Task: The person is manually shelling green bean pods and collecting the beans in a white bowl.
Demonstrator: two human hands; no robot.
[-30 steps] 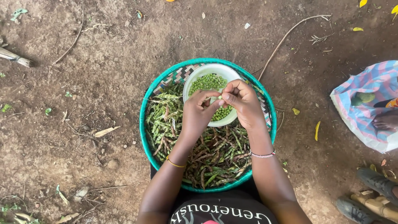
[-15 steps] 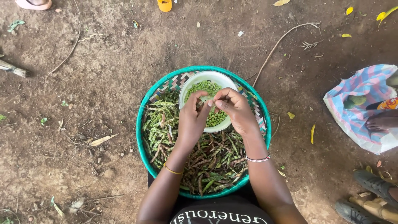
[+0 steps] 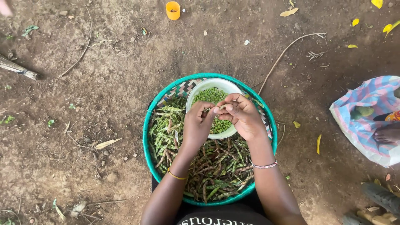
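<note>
**Two hands pinching one pod over a bowl of peas**

Left hand (image 3: 199,125) and right hand (image 3: 243,116) meet fingertip to fingertip, both closed in a pinch on one thin pea pod (image 3: 220,108) held between them. The pod is mostly hidden by the fingers; whether it is split open cannot be told.

Directly under the hands: one white bowl (image 3: 200,89) holding shelled green peas, too many to count. The hands cover its near half.

The bowl sits inside one round woven basket with a teal rim (image 3: 146,137). Below and to both sides of the hands the basket is heaped with green and brownish pods, uncountable.

Wrists: one thin yellow bangle (image 3: 176,176) on the left, one beaded bracelet (image 3: 265,166) on the right.

On the bare dirt, well apart from the hands: one orange cup (image 3: 172,10) far ahead; one broom end (image 3: 18,69) far to the left; one long curved twig (image 3: 287,51) ahead to the right; one striped cloth (image 3: 366,121) far to the right, with another person's foot (image 3: 387,133) on it. About five yellow leaves lie scattered ahead and to the right.
</note>
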